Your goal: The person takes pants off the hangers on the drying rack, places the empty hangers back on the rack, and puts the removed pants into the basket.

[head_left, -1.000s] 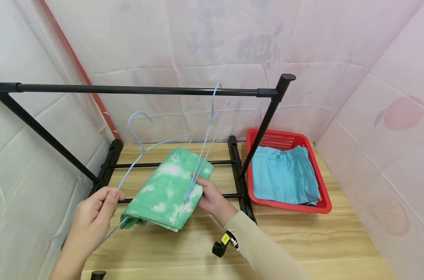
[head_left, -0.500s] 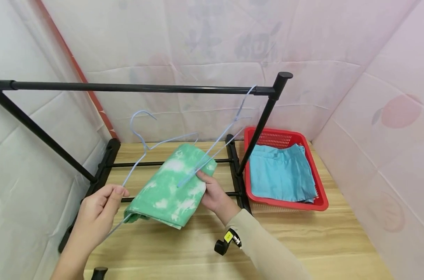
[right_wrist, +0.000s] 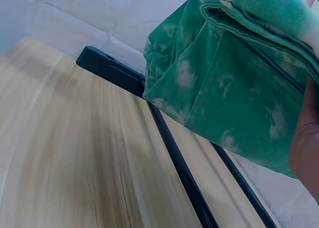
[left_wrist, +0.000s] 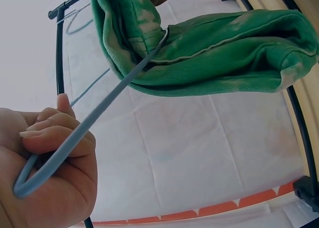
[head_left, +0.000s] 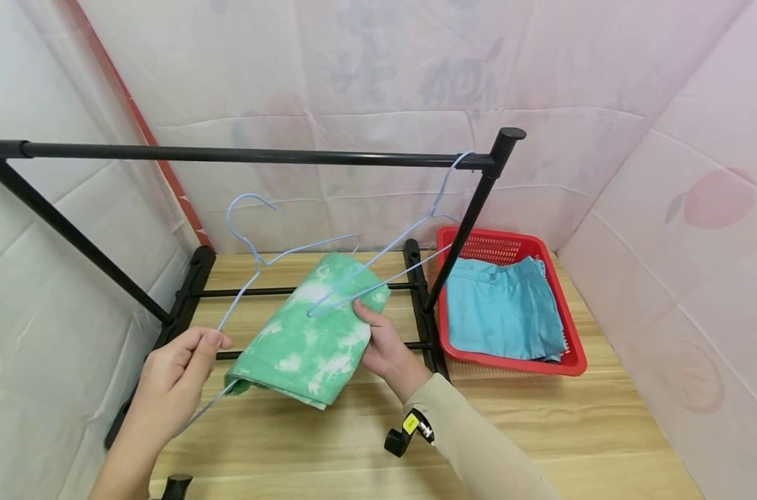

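While the left hand [head_left: 172, 382] grips a blue hanger [left_wrist: 75, 139], the right hand [head_left: 387, 351] clasps green cloth [head_left: 310, 333], the hanger's wire running into its fold, above the counter [head_left: 572, 430], short of its back edge. Another hanger [head_left: 444, 186] hangs from the black rack [head_left: 260, 155]. Near the counter's back right corner, a red basket [head_left: 576, 368] holds blue cloth [head_left: 503, 312].

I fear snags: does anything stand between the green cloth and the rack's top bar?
Yes: the empty blue hanger, hooked on the top bar at right, slants across the green cloth in the head view; contact unclear.
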Demonstrator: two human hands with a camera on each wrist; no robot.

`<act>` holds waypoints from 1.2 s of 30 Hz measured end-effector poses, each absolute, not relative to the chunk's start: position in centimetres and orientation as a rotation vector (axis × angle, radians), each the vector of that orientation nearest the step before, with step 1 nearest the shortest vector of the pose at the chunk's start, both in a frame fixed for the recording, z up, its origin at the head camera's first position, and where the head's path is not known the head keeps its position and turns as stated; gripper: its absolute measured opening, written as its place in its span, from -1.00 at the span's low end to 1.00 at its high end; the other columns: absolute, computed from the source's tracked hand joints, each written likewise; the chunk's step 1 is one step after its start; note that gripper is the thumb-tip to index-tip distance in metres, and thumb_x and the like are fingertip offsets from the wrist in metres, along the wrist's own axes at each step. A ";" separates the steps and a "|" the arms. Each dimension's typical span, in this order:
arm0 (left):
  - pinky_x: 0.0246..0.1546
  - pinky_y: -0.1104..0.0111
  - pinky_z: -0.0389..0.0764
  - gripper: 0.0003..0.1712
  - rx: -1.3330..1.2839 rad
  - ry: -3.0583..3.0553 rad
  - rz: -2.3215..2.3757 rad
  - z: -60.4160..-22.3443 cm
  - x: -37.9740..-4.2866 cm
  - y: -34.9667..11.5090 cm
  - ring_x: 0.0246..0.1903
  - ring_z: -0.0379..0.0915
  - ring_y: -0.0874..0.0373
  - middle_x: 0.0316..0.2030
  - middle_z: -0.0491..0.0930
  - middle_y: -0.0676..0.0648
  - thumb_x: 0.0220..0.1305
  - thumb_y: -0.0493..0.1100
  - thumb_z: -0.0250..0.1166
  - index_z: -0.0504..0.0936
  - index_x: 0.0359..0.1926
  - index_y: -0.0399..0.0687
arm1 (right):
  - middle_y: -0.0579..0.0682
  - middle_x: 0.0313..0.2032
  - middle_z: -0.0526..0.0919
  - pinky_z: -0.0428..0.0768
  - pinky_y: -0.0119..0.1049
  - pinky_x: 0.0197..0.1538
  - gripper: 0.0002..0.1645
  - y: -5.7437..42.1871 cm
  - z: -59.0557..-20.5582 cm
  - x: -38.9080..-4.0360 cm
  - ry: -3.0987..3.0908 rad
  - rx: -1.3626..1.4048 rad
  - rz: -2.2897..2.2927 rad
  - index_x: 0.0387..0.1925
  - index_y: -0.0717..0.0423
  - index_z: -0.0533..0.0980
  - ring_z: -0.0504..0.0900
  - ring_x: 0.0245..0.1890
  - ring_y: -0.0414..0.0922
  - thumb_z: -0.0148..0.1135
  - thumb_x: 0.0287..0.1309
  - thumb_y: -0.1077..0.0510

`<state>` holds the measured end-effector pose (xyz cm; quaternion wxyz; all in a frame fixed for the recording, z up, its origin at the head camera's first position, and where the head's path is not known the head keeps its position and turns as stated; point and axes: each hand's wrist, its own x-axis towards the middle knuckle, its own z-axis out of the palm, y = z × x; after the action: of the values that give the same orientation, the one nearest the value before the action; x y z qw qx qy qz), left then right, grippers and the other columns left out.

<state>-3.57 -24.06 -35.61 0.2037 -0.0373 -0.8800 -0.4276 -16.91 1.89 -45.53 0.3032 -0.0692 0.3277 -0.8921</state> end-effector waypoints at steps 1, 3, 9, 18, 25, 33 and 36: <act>-0.70 0.41 0.22 -0.77 -0.112 -2.455 -1.195 -35.6 -3.7 -24.0 -0.75 0.13 0.28 -0.72 0.27 0.13 0.53 -0.21 0.09 0.65 -0.27 -0.04 | -0.19 0.06 0.56 0.49 -0.37 0.22 -0.60 1.9 -45.5 -16.9 0.867 -0.185 -2.372 0.23 -0.12 0.25 0.57 0.10 -0.28 0.05 0.47 -0.06; -0.69 0.41 0.23 -0.77 -0.129 -2.452 -1.201 -35.6 -3.8 -23.9 -0.74 0.14 0.28 -0.71 0.27 0.12 0.52 -0.22 0.09 0.66 -0.26 -0.07 | -0.19 0.07 0.55 0.48 -0.37 0.23 -0.60 2.1 -45.4 -16.8 0.858 -0.186 -2.386 0.23 -0.13 0.25 0.57 0.11 -0.28 0.05 0.47 -0.05; -0.72 0.47 0.20 -0.79 -0.194 -2.376 -1.237 -35.8 -4.3 -23.8 -0.76 0.11 0.32 -0.72 0.26 0.14 0.48 -0.32 0.12 0.67 -0.25 -0.09 | -0.20 0.11 0.52 0.43 -0.36 0.29 -0.63 2.6 -45.0 -16.7 0.886 -0.155 -2.389 0.26 -0.11 0.23 0.53 0.15 -0.28 -0.06 0.51 0.00; -0.76 0.46 0.18 -0.79 -0.110 -2.378 -1.299 -35.7 -3.9 -23.6 -0.81 0.06 0.28 -0.76 0.24 0.11 0.50 -0.27 0.12 0.67 -0.25 -0.05 | 0.13 0.23 0.44 0.62 -0.10 0.10 -0.10 1.4 -44.5 -16.2 1.534 0.066 -2.351 0.45 -0.13 0.08 0.64 0.06 0.00 0.34 0.21 0.24; -0.68 0.36 0.23 -0.77 -0.018 -2.399 -1.288 -35.7 -2.7 -24.0 -0.76 0.14 0.25 -0.75 0.26 0.09 0.53 -0.22 0.08 0.65 -0.25 -0.07 | 0.07 0.53 -0.01 0.37 -0.08 0.36 0.41 -1.0 -45.5 -13.7 2.075 -0.049 -2.164 0.58 -0.29 -0.36 0.29 0.40 0.08 0.51 0.08 0.05; -0.72 0.40 0.20 -0.76 -0.014 -2.383 -1.283 -35.4 -3.6 -23.3 -0.79 0.11 0.28 -0.77 0.26 0.10 0.52 -0.21 0.11 0.68 -0.26 -0.10 | -0.03 0.51 -0.69 -0.04 0.37 0.39 0.51 -2.2 -45.0 -11.7 2.588 -0.497 -1.570 0.57 -0.25 -0.41 -0.40 0.53 0.24 0.47 -0.05 -0.38; -0.70 0.39 0.21 -0.76 -0.020 -2.361 -1.311 -35.5 -4.0 -23.0 -0.79 0.11 0.27 -0.77 0.26 0.09 0.52 -0.22 0.10 0.68 -0.25 -0.13 | 0.21 0.52 -0.59 -0.05 0.36 0.41 0.66 -2.7 -45.2 -11.4 2.841 -0.812 -1.242 0.58 0.01 -0.39 -0.44 0.53 0.28 0.51 -0.20 -0.46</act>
<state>-4.04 -23.04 -35.49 0.2186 -0.0071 -0.8531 -0.4737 -11.44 -2.73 -45.16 -0.0316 -0.2532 0.8859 -0.3873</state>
